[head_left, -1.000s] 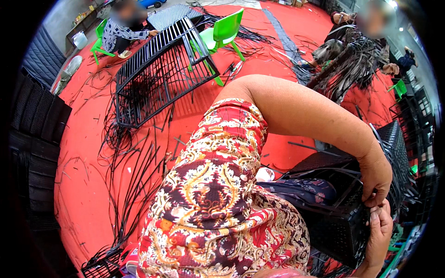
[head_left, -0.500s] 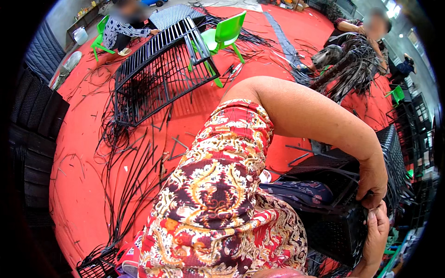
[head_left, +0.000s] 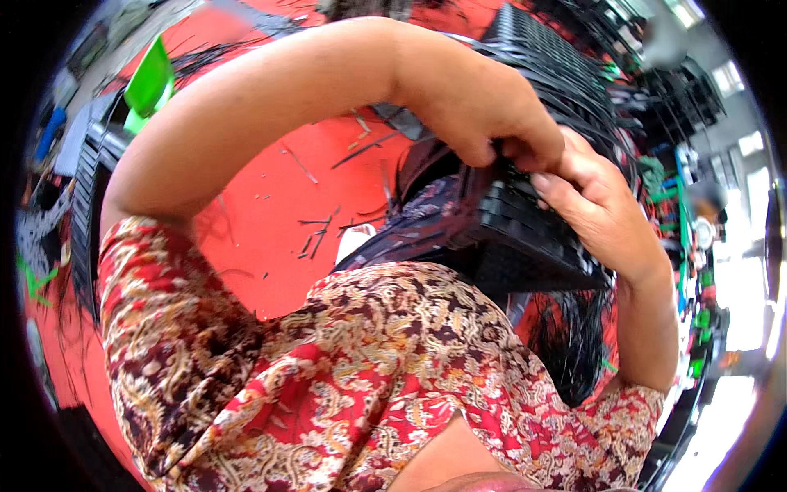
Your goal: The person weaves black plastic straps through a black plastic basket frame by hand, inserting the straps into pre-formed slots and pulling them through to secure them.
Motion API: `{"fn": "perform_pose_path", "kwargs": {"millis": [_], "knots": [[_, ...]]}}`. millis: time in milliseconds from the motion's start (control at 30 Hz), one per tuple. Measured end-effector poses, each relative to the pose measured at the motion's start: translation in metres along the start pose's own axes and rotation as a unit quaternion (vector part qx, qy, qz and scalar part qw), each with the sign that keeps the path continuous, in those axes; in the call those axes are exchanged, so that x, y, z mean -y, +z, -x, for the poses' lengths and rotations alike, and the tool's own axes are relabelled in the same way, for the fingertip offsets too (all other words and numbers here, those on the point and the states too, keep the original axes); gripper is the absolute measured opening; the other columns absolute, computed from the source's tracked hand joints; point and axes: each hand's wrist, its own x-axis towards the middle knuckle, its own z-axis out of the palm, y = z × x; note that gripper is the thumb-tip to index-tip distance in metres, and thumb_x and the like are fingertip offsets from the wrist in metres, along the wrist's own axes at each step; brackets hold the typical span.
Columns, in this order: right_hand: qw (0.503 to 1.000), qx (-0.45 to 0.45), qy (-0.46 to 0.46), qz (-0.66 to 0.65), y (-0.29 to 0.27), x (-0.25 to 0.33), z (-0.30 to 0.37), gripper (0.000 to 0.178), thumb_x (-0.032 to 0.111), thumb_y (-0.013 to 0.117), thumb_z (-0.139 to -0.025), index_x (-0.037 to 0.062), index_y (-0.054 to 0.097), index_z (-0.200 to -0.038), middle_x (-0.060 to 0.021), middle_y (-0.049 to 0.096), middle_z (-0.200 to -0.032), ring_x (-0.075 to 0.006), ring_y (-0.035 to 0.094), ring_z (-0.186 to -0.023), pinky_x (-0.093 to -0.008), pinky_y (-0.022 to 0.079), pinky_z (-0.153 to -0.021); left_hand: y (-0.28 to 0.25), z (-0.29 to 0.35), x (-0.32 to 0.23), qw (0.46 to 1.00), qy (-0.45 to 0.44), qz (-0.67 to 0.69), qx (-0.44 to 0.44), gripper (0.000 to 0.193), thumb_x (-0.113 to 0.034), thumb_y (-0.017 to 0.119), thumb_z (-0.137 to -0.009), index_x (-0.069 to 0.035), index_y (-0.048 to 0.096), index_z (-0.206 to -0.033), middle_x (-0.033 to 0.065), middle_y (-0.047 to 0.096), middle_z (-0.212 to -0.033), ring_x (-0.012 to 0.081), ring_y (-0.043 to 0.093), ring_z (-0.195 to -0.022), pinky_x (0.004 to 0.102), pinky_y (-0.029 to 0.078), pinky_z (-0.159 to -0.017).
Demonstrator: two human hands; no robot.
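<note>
A black woven furniture piece (head_left: 537,234) rests across my lap and slants up to the right, its ribbed weave showing. My left hand (head_left: 512,131) reaches over from above, with its fingers curled at the upper edge. Below those fingers a blurred dark strip (head_left: 475,184) hangs down; it seems to be pinched in them. Against the left hand, my right hand (head_left: 586,189) is closed, thumb pressed towards the same edge. Whatever lies between the right fingers is hidden.
Many loose black strips (head_left: 566,70) trail from the woven piece's far side. Strip offcuts (head_left: 316,230) litter the red floor (head_left: 270,197). A green chair (head_left: 150,78) stands at upper left, beside a black slatted frame (head_left: 86,193). Stacked dark furniture (head_left: 676,94) is at upper right.
My view has swung right and down, so the work appears nearer the middle. Both hands remain together at the woven edge. The two people seen before are no longer clearly in view.
</note>
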Motion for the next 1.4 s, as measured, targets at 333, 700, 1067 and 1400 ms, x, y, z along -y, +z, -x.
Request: {"fn": "perform_pose_path", "kwargs": {"millis": [333, 700, 1067, 1400], "knots": [[0.998, -0.028, -0.017, -0.050, 0.018, -0.023, -0.013, 0.017, 0.010, 0.061, -0.086, -0.0037, 0.063, -0.095, -0.0144, 0.056, -0.107, -0.0266, 0.054, -0.104, -0.0343, 0.041, -0.092, 0.001, 0.004, -0.004, 0.996, -0.083, -0.002, -0.018, 0.022, -0.001, 0.064, -0.069, -0.007, 0.053, -0.088, 0.0065, 0.057, -0.084, 0.0227, 0.057, -0.075, 0.0348, 0.047, -0.065], [0.980, -0.043, -0.114, 0.161, 0.023, -0.016, -0.022, 0.016, 0.013, 0.060, -0.089, -0.0012, 0.057, -0.083, -0.0178, 0.053, -0.107, -0.0314, 0.052, -0.104, -0.0367, 0.041, -0.090, 0.083, 0.046, -0.023, 0.859, -0.296, 0.247, -0.338, 0.017, -0.016, 0.069, -0.086, -0.002, 0.064, -0.095, -0.0042, 0.055, -0.074, 0.0054, 0.052, -0.073, 0.0226, 0.044, -0.063], [0.959, -0.098, -0.105, 0.243, 0.012, 0.031, -0.012, 0.008, 0.004, 0.061, -0.086, -0.0023, 0.063, -0.091, -0.0117, 0.063, -0.097, -0.0195, 0.059, -0.086, -0.0284, 0.046, -0.075, 0.088, 0.067, -0.032, 0.657, -0.229, 0.598, -0.398, 0.013, -0.015, 0.067, -0.081, -0.006, 0.059, -0.080, -0.0058, 0.049, -0.063, 0.0021, 0.036, -0.046, 0.0191, 0.025, -0.042], [0.999, 0.027, 0.022, -0.002, 0.022, 0.026, -0.037, 0.022, 0.013, 0.061, -0.089, 0.0033, 0.057, -0.069, -0.0051, 0.052, -0.098, -0.0162, 0.046, -0.106, -0.0259, 0.033, -0.088, 0.123, 0.061, -0.034, 0.591, -0.093, 0.611, -0.519, 0.016, -0.017, 0.062, -0.089, -0.001, 0.060, -0.092, -0.0025, 0.050, -0.066, 0.0031, 0.039, -0.050, 0.0193, 0.031, -0.046]]}}
